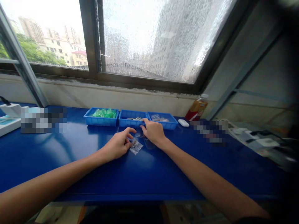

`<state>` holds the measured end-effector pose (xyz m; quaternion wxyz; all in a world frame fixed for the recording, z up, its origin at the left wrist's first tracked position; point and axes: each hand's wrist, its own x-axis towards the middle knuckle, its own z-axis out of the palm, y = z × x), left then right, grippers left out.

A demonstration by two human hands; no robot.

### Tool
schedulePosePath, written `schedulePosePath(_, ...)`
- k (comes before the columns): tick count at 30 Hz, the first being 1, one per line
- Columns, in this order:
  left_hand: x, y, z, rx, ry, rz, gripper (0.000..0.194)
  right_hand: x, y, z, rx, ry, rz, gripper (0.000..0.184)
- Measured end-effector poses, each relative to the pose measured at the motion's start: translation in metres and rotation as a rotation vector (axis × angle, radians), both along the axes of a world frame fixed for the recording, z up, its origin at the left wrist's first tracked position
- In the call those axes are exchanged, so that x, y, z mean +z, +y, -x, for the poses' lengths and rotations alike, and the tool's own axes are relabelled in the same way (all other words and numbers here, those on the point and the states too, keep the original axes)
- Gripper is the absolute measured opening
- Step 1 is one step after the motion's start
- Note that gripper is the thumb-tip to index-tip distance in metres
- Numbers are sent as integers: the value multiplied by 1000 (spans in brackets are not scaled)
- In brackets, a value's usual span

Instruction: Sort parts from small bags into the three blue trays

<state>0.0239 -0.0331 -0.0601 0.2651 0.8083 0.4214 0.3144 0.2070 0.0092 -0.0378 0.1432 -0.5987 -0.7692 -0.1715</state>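
The small clear bag [137,147] is best steadied lightly by the loosely open left hand [116,144]; the right hand's [154,132] grip cannot be made out

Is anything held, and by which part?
It cannot be told: the left hand is at the left edge of the small clear bag, the right hand at the middle blue bin.

Glossy smooth blue tabletop [163,177]

The place appeared to be a workshop: blue workbench [77,174], parts bins [101,121] in a row, bagged small pieces [136,147].
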Motion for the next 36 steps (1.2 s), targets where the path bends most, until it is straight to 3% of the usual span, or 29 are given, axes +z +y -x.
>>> schedulePosePath(4, 5, 6, 3, 23, -135, 51, 31, 2, 1, -6, 85, 159, 18, 32)
schedulePosePath(7, 11, 11, 8, 54, -223, 21, 24, 5, -8, -8, 247, 404, 87, 40)
schedulePosePath(9, 14, 13, 11, 72, -280, -29, 22, 9, -18, -4, 348, 603, 219, 39)
schedulePosePath(13, 21, 10, 12, 85, -375, -154, 13, 18, -41, 13, 458, 972, 628, 34)
schedulePosePath(16, 24, 2, 8, 62, -385, -185, 7, 21, -49, 23, 483, 1130, 738, 23)
schedulePosePath(20, 25, -8, 1, 16, -307, -214, 7, 18, -48, 23, 470, 1204, 599, 17)
schedulePosePath(23, 23, -8, -2, 47, -261, -182, 11, 13, -45, 19, 523, 990, 305, 16)
schedulePosePath(26, 21, -3, 0, 111, -326, 30, 29, 9, -46, 16, 551, 748, 82, 14)
schedulePosePath(29, 20, 4, 4, 101, -460, 315, 49, 9, -48, 16, 541, 699, -5, 22)
schedulePosePath(31, 19, 6, 6, 67, -524, 437, 51, 8, -49, 16, 559, 640, -32, 21)
schedulePosePath(33, 18, 6, 5, 39, -533, 457, 44, 8, -49, 16, 607, 567, -45, 18)
schedulePosePath(36, 19, 5, 4, 56, -497, 308, 32, 9, -47, 15, 644, 544, -84, 22)
